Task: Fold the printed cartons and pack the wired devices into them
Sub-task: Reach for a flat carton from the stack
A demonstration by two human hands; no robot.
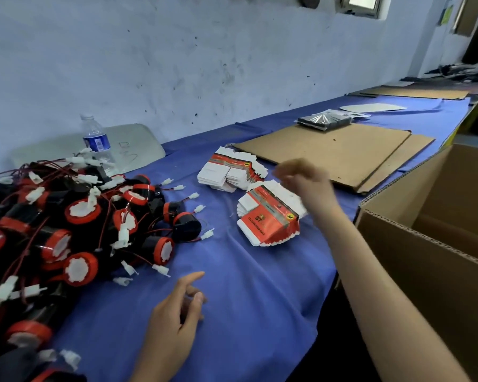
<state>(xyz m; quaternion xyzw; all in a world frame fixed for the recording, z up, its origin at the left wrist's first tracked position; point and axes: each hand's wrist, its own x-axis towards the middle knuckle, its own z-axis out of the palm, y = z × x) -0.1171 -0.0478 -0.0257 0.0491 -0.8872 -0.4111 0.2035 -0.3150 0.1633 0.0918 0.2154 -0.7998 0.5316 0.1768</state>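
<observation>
The wired devices (75, 224) lie in a big heap on the left side of the table, black bodies with red rings, their red wires and white plugs tangled together. They are close to the left hand (177, 307), so probably this hand takes them one by one. It hovers low over the blue cloth (260, 285), fingers loosely bent with the first finger pointing out, and it holds nothing.

The printed cartons are not folded yet. They lie flat in two fanned stacks in the middle: the near stack (268, 219) and the far stack (229, 172). The right hand (301, 179) is above the far edge of the near stack, and I think it reaches for one flat carton. It is blurred, so I cannot tell if its fingers already pinch something.

A large cardboard box (425, 257) stands open at the right, beside the table, perhaps to receive packed cartons. Farther away lie flat cardboard sheets (329, 150), and a water bottle (95, 139) stands by the wall.
</observation>
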